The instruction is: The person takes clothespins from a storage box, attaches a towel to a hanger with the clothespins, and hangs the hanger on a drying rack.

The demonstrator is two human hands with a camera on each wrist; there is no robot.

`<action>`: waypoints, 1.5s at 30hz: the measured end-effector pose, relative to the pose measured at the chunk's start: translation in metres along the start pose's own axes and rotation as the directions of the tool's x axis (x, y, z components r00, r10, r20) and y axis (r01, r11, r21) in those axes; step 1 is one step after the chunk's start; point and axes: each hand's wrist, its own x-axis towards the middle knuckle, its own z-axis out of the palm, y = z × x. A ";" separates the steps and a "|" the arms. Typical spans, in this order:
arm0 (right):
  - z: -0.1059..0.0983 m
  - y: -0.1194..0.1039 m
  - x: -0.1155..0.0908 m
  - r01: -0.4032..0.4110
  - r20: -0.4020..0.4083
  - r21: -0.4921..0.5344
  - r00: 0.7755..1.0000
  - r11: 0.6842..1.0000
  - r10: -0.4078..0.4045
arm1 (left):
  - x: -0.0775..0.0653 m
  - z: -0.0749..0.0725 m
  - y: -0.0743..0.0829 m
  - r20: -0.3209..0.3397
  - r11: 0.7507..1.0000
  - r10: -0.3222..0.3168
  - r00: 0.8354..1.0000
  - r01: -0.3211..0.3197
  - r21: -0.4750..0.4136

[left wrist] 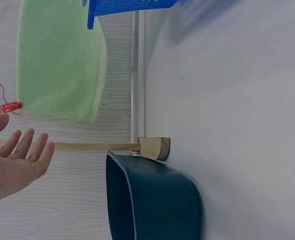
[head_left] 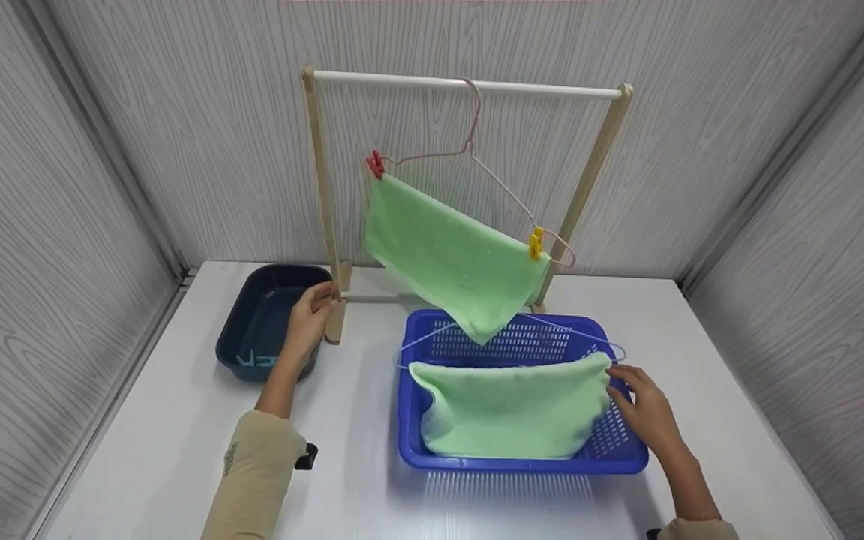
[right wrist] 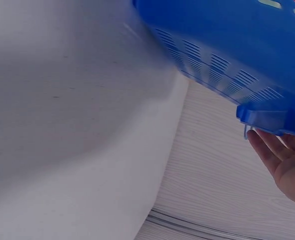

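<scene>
Over the dark teal bin (head_left: pixel 229 330), beside the rack's left post, my left hand (head_left: pixel 308 319) has its fingers loosely bent. In the left wrist view the left hand (left wrist: pixel 20 165) is empty, thumb apart from the fingers. My right hand (head_left: pixel 646 409) touches the right corner of a pale green cloth (head_left: pixel 514 412), thumb and fingertips spaced apart. This cloth hangs over a light hanger (head_left: pixel 411 343) lying across the blue basket (head_left: pixel 522 466). In the right wrist view, the right hand (right wrist: pixel 290 167) is by the basket's corner, its fingertips partly hidden.
On the rack's white rod (head_left: pixel 402 79) hangs a pink hanger (head_left: pixel 473 112), tilted down to the right. A red clip (head_left: pixel 376 164) and a yellow clip (head_left: pixel 535 244) fasten another green cloth (head_left: pixel 454 251) to it. This cloth's lower corner overlaps the basket. Wood-grain walls enclose the white table (head_left: pixel 357 480).
</scene>
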 end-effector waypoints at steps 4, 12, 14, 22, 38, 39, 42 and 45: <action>0.007 0.005 -0.008 0.019 -0.011 -0.018 1.000 1.000 -0.020 | -0.001 -0.004 -0.001 -0.002 1.000 -0.001 1.000 0.001 -0.008; 0.008 0.007 -0.014 -0.018 0.019 0.009 1.000 1.000 0.018 | -0.001 -0.012 -0.009 -0.010 0.999 -0.030 1.000 0.030 0.012; 0.008 0.007 -0.014 -0.031 0.030 0.014 0.999 0.999 0.030 | 0.000 -0.015 -0.010 -0.013 0.999 -0.036 0.999 0.036 0.039; 0.008 0.006 -0.009 -0.046 0.020 0.013 0.999 0.999 0.046 | 0.008 -0.032 -0.012 -0.014 0.975 -0.040 0.999 0.042 0.220; 0.007 0.004 -0.016 -0.111 0.035 0.067 0.993 0.992 0.109 | 0.014 -0.061 -0.050 0.026 0.802 -0.190 0.981 0.140 0.581; 0.007 0.004 -0.015 -0.107 0.033 0.064 0.994 0.992 0.105 | 0.014 -0.062 -0.052 0.022 0.776 -0.200 0.980 0.145 0.613; 0.007 0.005 -0.015 -0.100 0.026 0.061 0.995 0.993 0.099 | 0.016 -0.064 -0.057 0.017 0.701 -0.216 0.976 0.143 0.698; 0.007 0.005 -0.015 -0.102 0.020 0.066 0.995 0.993 0.100 | 0.016 -0.064 -0.061 0.024 0.653 -0.238 0.971 0.142 0.744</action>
